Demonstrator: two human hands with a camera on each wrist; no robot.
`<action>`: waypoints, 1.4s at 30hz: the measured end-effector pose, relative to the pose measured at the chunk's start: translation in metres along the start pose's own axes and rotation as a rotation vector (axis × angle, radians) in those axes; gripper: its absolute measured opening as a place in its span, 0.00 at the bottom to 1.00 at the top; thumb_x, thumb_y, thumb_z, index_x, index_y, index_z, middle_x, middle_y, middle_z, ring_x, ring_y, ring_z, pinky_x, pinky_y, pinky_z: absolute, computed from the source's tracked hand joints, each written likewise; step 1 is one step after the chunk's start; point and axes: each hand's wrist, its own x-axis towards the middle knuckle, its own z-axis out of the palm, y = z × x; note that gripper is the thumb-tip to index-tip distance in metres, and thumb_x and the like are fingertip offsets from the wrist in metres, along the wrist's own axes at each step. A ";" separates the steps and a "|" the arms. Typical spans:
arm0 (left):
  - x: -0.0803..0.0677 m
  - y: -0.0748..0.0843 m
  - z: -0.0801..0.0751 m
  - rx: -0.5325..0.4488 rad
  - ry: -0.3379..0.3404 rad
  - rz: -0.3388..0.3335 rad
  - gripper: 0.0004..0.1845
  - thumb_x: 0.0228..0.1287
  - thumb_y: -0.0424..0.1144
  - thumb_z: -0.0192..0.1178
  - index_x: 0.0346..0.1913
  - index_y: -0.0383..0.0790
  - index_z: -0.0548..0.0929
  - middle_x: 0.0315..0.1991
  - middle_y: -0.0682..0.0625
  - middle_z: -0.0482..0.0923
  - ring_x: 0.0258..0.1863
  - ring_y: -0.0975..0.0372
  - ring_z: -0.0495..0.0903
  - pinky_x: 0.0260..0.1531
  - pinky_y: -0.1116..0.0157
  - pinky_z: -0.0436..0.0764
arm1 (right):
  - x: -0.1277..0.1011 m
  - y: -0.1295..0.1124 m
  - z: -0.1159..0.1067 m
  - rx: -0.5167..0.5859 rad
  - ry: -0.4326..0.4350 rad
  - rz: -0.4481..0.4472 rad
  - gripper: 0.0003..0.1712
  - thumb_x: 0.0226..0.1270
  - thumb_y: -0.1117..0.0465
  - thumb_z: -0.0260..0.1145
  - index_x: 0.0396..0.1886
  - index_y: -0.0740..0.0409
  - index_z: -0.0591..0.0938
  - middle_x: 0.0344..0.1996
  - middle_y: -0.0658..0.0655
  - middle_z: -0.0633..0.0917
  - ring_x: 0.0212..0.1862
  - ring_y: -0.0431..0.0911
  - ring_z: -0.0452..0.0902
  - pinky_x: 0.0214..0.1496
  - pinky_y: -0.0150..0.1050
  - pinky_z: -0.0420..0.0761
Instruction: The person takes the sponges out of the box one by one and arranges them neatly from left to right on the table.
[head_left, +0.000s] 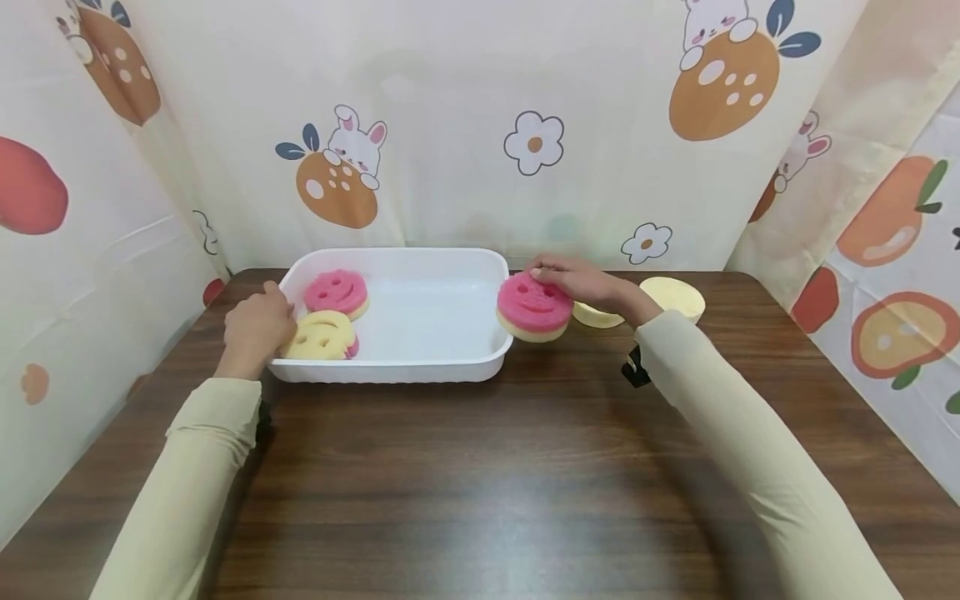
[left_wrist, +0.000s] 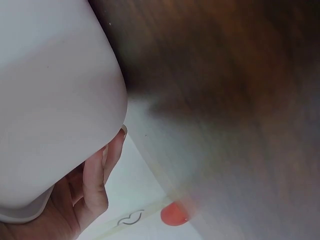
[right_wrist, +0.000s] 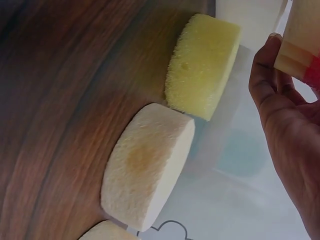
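Note:
My left hand (head_left: 258,327) grips the left side of a white plastic tray (head_left: 397,365); in the left wrist view its fingers (left_wrist: 95,182) lie along the tray's outer wall. Inside the tray's left end are two smiley-face sponges: one pink side up (head_left: 335,290), the other yellow side up (head_left: 321,335) and leaning near the front wall. My right hand (head_left: 581,279) holds a third smiley sponge (head_left: 534,305), pink on top and yellow beneath, beside the tray's right rim. In the right wrist view, fingers bend around the edge of this sponge (right_wrist: 295,57).
Behind and right of my right hand stand pale yellow round sponges (head_left: 673,296), partly covered by my arm. The right wrist view shows a yellow one (right_wrist: 202,67) and a cream one (right_wrist: 147,165) on the brown wooden table (head_left: 465,467). Printed curtains (head_left: 450,100) enclose the table's back and sides.

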 end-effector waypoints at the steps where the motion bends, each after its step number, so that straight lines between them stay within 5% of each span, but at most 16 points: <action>1: 0.000 0.000 0.000 0.000 0.002 0.002 0.28 0.76 0.42 0.42 0.61 0.16 0.59 0.42 0.22 0.75 0.39 0.35 0.78 0.38 0.40 0.78 | -0.001 0.001 0.000 0.005 -0.002 0.007 0.19 0.80 0.52 0.46 0.59 0.55 0.76 0.47 0.58 0.77 0.51 0.50 0.70 0.53 0.40 0.72; 19: 0.004 -0.001 0.000 0.009 -0.004 0.004 0.28 0.76 0.42 0.42 0.61 0.16 0.59 0.42 0.23 0.75 0.39 0.35 0.79 0.38 0.40 0.77 | -0.014 0.020 0.000 0.138 -0.026 0.009 0.15 0.80 0.57 0.46 0.53 0.59 0.75 0.39 0.55 0.75 0.43 0.46 0.70 0.47 0.37 0.72; 25: 0.002 -0.002 -0.001 0.007 -0.010 0.000 0.29 0.75 0.42 0.44 0.63 0.16 0.58 0.40 0.24 0.75 0.35 0.39 0.78 0.36 0.42 0.78 | -0.020 0.024 -0.001 0.110 -0.060 0.063 0.17 0.80 0.54 0.46 0.58 0.57 0.73 0.41 0.55 0.74 0.42 0.45 0.70 0.43 0.35 0.74; 36: -0.001 -0.001 0.000 -0.002 -0.021 -0.011 0.28 0.76 0.42 0.43 0.63 0.16 0.58 0.40 0.24 0.75 0.34 0.40 0.77 0.36 0.43 0.78 | -0.020 0.035 0.007 -0.024 -0.077 0.067 0.20 0.80 0.53 0.48 0.63 0.56 0.75 0.57 0.60 0.75 0.61 0.52 0.65 0.64 0.44 0.65; 42: -0.001 0.000 0.001 -0.004 -0.017 -0.016 0.29 0.76 0.42 0.43 0.63 0.16 0.57 0.41 0.23 0.75 0.37 0.38 0.78 0.40 0.41 0.77 | -0.021 0.038 0.009 -0.071 -0.071 0.055 0.19 0.80 0.50 0.50 0.59 0.54 0.77 0.51 0.57 0.77 0.58 0.50 0.68 0.65 0.44 0.66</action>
